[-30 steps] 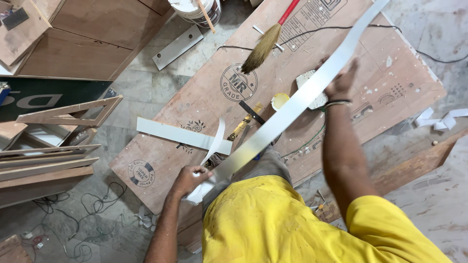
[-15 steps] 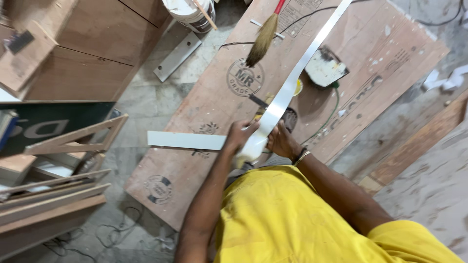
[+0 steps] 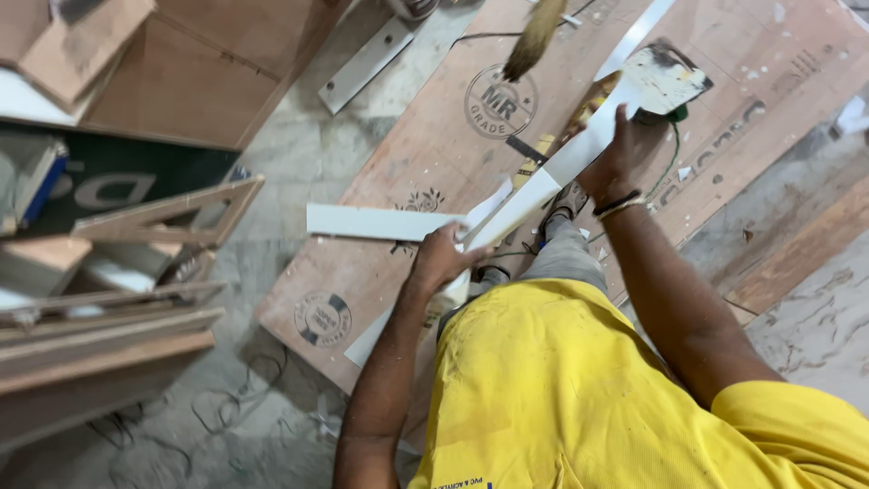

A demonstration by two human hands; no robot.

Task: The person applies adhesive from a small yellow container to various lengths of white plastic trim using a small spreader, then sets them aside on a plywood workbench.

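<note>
A long white laminate strip (image 3: 579, 154) runs diagonally from near my body up to the top right, over a large plywood sheet (image 3: 425, 154). My left hand (image 3: 444, 258) grips the strip's near end. My right hand (image 3: 620, 158) holds the strip farther along, wrist banded, just below a glue-smeared scraper (image 3: 665, 77). A second, shorter white strip (image 3: 380, 222) lies flat on the plywood to the left of my left hand. A yellow-handled tool (image 3: 579, 113) rests under the long strip.
A broom head (image 3: 534, 36) hangs over the plywood at the top. Wooden cabinets (image 3: 181, 72) and stacked boards (image 3: 100, 317) fill the left side. A metal bar (image 3: 367, 63) lies on the concrete floor. Cables (image 3: 235, 407) trail on the floor at lower left.
My right hand has moved from near my left hand up along the strip toward the scraper. The view has shifted closer to the plywood.
</note>
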